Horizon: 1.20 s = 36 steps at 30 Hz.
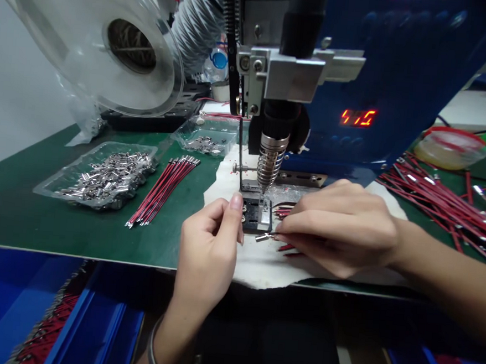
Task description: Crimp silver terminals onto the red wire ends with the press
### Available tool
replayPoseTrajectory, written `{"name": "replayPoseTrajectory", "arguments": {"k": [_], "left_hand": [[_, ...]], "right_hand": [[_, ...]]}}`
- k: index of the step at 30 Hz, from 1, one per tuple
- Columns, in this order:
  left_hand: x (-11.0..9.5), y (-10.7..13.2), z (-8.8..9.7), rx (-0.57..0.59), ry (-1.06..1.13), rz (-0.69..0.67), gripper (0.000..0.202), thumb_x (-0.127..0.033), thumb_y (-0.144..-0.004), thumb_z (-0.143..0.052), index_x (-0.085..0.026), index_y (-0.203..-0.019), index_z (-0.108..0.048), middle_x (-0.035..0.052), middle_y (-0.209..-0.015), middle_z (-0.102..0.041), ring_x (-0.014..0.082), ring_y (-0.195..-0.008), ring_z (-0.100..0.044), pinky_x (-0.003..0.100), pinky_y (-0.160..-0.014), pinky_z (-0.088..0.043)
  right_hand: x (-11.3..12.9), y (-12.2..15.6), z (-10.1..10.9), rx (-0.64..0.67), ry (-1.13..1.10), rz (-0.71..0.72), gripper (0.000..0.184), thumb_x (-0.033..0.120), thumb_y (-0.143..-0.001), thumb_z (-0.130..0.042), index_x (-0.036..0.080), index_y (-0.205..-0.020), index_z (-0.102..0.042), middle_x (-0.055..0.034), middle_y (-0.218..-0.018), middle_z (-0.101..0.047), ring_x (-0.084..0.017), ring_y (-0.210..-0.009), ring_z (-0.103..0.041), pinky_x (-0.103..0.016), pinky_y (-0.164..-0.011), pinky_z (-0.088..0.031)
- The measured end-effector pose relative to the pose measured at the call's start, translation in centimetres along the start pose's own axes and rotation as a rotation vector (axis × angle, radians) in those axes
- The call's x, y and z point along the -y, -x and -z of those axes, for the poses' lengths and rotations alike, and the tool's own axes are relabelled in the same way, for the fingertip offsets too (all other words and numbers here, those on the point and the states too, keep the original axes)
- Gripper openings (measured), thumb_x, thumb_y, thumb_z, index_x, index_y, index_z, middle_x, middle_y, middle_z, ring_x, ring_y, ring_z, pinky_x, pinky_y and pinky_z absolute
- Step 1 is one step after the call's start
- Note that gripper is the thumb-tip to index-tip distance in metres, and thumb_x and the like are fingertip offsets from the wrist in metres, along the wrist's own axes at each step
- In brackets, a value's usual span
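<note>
My right hand point(335, 227) pinches a wire lead with a small silver metal-cased part point(264, 237) at its end, just in front of the black fixture block point(250, 214). Several red and black wires point(285, 211) lie under and beside those fingers. At the left side of the block is my left hand point(211, 246), thumb and fingers closed together; whatever they hold, if anything, is hidden. Above the fixture hangs the soldering tip point(263, 186) with its coiled spring point(272, 156), pointing down at a silver piece point(264, 212) seated in the block.
Left on the green table point(98, 230) are a clear tray point(51, 188) of silver parts and a red-black wire bundle point(163, 190). A large reel point(91, 33) overhangs behind. The blue machine point(337, 147) rises ahead; more wired parts point(445, 204) lie right. Blue bins point(103, 327) sit below.
</note>
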<state>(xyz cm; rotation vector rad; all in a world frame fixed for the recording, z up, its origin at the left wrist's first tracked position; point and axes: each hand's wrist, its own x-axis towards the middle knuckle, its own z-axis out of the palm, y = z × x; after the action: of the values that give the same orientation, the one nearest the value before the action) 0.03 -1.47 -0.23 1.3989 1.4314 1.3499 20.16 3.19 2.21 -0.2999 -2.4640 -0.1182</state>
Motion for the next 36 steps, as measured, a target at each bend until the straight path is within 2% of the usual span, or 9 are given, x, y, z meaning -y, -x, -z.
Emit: {"name": "replayPoseTrajectory", "arguments": {"k": [7, 15, 24, 36], "left_hand": [[0.1, 0.1, 0.0, 0.008, 0.011, 0.004, 0.048, -0.047, -0.094, -0.051, -0.018, -0.056, -0.046, -0.0022, -0.051, -0.038, 0.0093, -0.048, -0.033, 0.026, -0.047, -0.026], [0.0, 0.0, 0.2, 0.009, -0.038, -0.004, 0.046, -0.046, -0.094, -0.052, -0.018, -0.058, -0.047, -0.0025, -0.052, -0.04, 0.0092, -0.048, -0.035, 0.026, -0.049, -0.028], [0.4, 0.0, 0.2, 0.008, 0.019, -0.016, 0.048, -0.046, -0.095, -0.052, -0.017, -0.057, -0.045, -0.0027, -0.053, -0.04, 0.0087, -0.051, -0.036, 0.025, -0.051, -0.03], [0.2, 0.1, 0.1, -0.007, 0.006, -0.052, 0.045, -0.044, -0.095, -0.052, -0.017, -0.058, -0.049, -0.002, -0.053, -0.045, 0.0095, -0.052, -0.039, 0.026, -0.051, -0.031]], "right_hand": [[0.2, 0.0, -0.1, -0.022, 0.0, 0.021, 0.005, 0.016, -0.088, -0.061, 0.019, -0.092, -0.059, 0.0026, -0.066, -0.059, -0.01, -0.056, -0.051, -0.027, -0.051, -0.035], [0.3, -0.1, 0.1, -0.078, 0.076, 0.01, 0.012, 0.012, -0.085, -0.063, 0.021, -0.093, -0.061, -0.0008, -0.077, -0.069, -0.012, -0.065, -0.062, -0.027, -0.058, -0.046], [0.8, -1.1, 0.0, -0.234, 0.151, -0.051, 0.013, 0.011, -0.084, -0.066, 0.021, -0.093, -0.067, -0.0041, -0.081, -0.072, -0.015, -0.069, -0.063, -0.029, -0.061, -0.053], [0.6, -1.4, -0.5, -0.268, 0.164, -0.089, 0.013, 0.01, -0.082, -0.066, 0.019, -0.091, -0.068, -0.0052, -0.08, -0.073, -0.015, -0.068, -0.064, -0.029, -0.062, -0.053]]}}
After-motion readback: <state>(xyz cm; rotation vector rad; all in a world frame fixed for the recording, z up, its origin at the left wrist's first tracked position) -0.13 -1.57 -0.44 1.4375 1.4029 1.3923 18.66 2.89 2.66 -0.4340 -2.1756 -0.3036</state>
